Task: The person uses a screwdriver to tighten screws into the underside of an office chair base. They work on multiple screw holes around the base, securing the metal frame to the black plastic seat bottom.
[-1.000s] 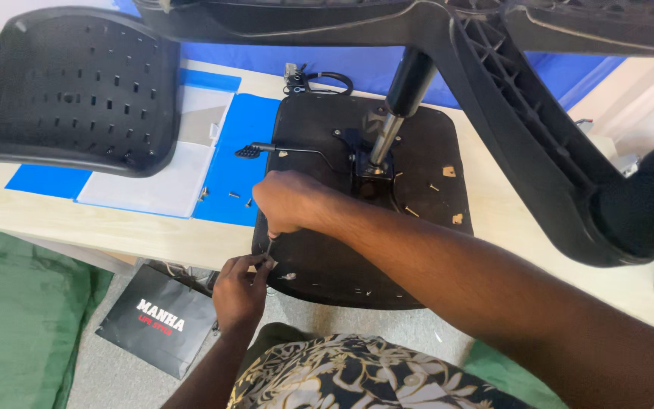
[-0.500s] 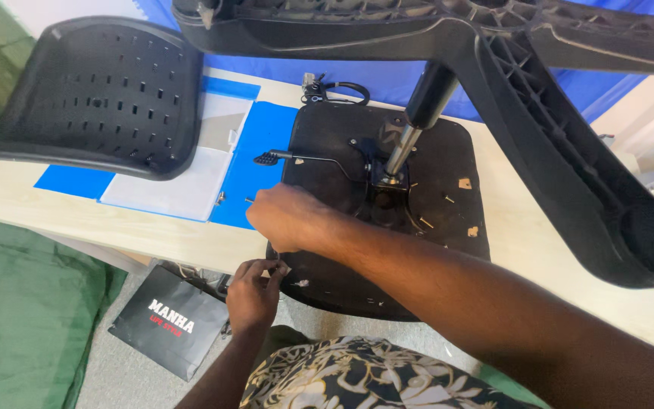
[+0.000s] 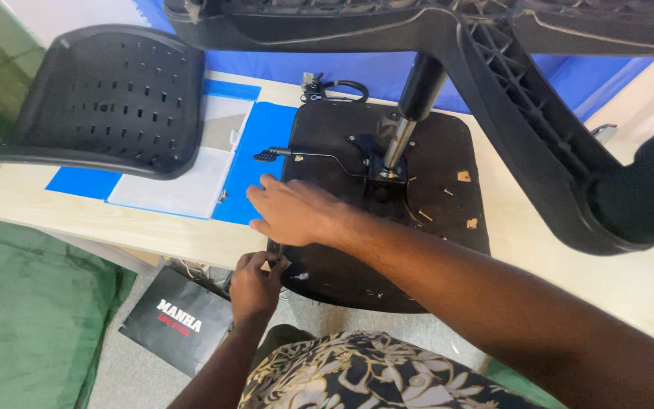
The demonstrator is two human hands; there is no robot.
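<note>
- Nearest, at 6 o'clock, patterned black-and-cream fabric (image 3: 372,375) covers the person's lap.
- At 7 o'clock a flat black paper bag (image 3: 179,318) lies on the grey floor (image 3: 111,363); what it holds cannot be seen.
- The left hand (image 3: 255,284) sits at the near edge of the seat base, fingertips pinched together on something too small to make out.
- The right hand (image 3: 297,212) lies flat, fingers spread and gripping nothing, on the upturned chair seat base (image 3: 425,227), a dark, matte, rounded-square board with scuffs, overhanging the pale wooden table (image 3: 100,220).
- At the centre, a shiny metal gas cylinder (image 3: 403,129) rises from the base; a thin lever (image 3: 304,155) points to 9 o'clock.
- At 10 o'clock a perforated black plastic backrest (image 3: 107,98) rests over a blue folder (image 3: 244,167) with grey sheets.
- At 12 to 2 o'clock the ribbed black plastic star base (image 3: 524,98) looms overhead.
</note>
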